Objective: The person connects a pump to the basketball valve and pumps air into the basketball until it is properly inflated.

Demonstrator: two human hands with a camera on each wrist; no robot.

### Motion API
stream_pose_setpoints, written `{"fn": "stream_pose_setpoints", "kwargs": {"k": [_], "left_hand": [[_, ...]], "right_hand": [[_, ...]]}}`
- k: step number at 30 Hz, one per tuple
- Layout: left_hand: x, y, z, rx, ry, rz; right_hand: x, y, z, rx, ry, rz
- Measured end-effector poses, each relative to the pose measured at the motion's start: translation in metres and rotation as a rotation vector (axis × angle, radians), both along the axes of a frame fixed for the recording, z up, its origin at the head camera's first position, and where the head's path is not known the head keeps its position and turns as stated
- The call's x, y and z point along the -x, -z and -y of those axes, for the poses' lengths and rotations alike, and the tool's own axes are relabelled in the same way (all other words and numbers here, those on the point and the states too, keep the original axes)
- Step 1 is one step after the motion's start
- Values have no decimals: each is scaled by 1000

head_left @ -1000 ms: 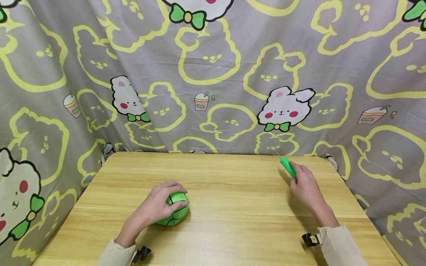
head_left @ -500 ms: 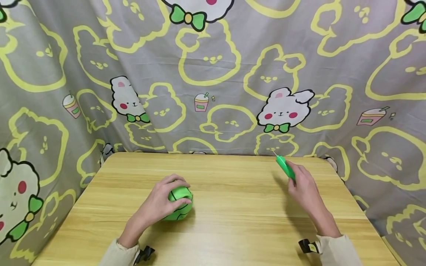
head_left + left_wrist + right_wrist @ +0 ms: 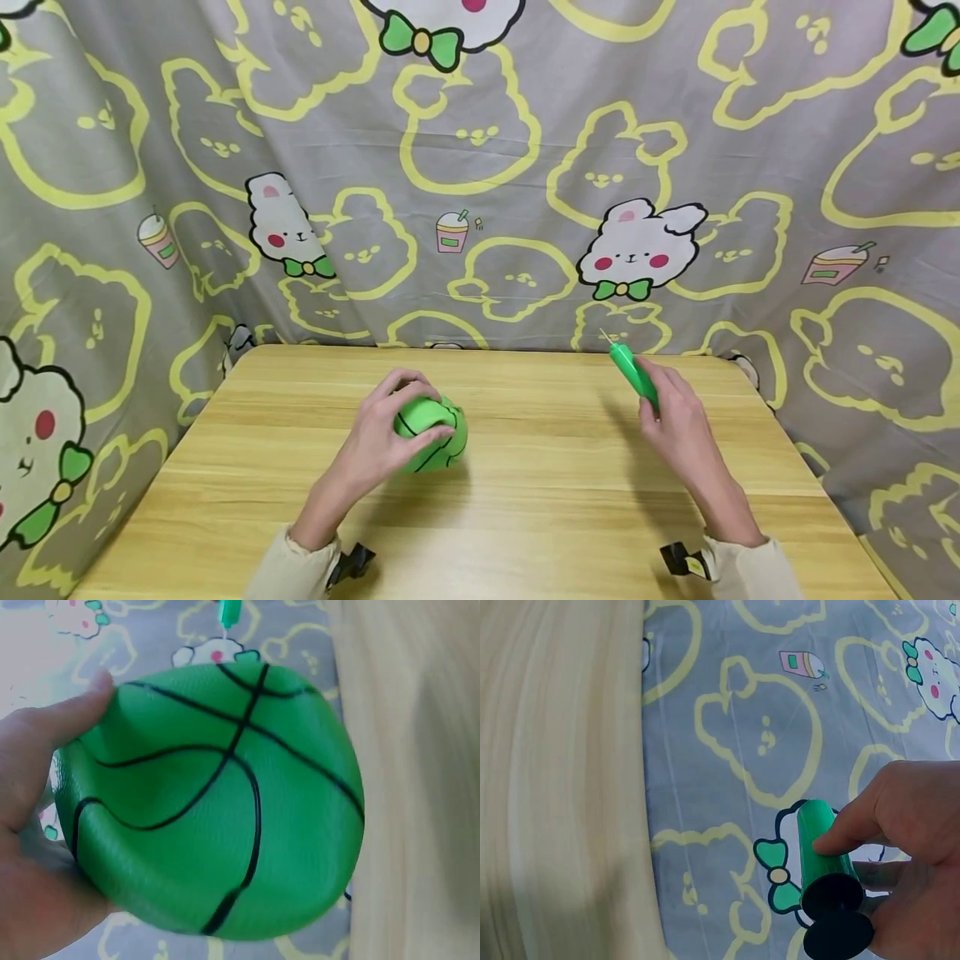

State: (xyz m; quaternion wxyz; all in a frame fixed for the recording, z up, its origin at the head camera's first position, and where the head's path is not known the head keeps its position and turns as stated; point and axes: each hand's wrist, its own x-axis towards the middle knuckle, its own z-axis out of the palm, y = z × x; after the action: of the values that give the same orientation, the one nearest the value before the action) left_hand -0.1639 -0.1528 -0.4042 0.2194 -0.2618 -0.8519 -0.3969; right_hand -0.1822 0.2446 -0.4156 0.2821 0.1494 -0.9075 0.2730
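A soft, dented green basketball [image 3: 447, 450] with black lines is gripped in my left hand [image 3: 377, 432], thumb on the near side and fingers over the top. Dents and folds show across its skin in the left wrist view, where the ball [image 3: 210, 802] fills the middle. My right hand [image 3: 681, 429] holds a green ball pump [image 3: 632, 372] whose thin needle [image 3: 606, 337] points up and to the left. In the right wrist view the thumb and fingers pinch the pump barrel [image 3: 821, 844]; its black round handle [image 3: 838, 935] faces the camera.
Both hands are over a wooden table [image 3: 540, 517]. Behind it and to the sides hangs a grey curtain [image 3: 517, 192] with yellow bear outlines and white rabbits. A black wrist mount [image 3: 352, 565] sits at the left cuff, another [image 3: 681, 560] at the right.
My left hand has carried the ball rightward and farther from me, turning it slightly. The right hand with the pump has shifted a little to the left, and more of the needle shows.
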Motion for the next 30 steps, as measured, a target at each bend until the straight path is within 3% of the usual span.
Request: {"fn": "stream_pose_setpoints", "kwargs": {"k": [5, 16, 25, 30], "left_hand": [[1, -8, -11, -25, 8, -26], [6, -25, -21, -85, 103, -83], [11, -37, -28, -137, 61, -119], [14, -37, -29, -147, 52, -151]], "right_hand": [[-1, -2, 1, 17, 0, 8], [-9, -12, 6, 61, -43, -26], [-26, -34, 10, 113, -87, -67], [-31, -48, 17, 112, -124, -76]]}}
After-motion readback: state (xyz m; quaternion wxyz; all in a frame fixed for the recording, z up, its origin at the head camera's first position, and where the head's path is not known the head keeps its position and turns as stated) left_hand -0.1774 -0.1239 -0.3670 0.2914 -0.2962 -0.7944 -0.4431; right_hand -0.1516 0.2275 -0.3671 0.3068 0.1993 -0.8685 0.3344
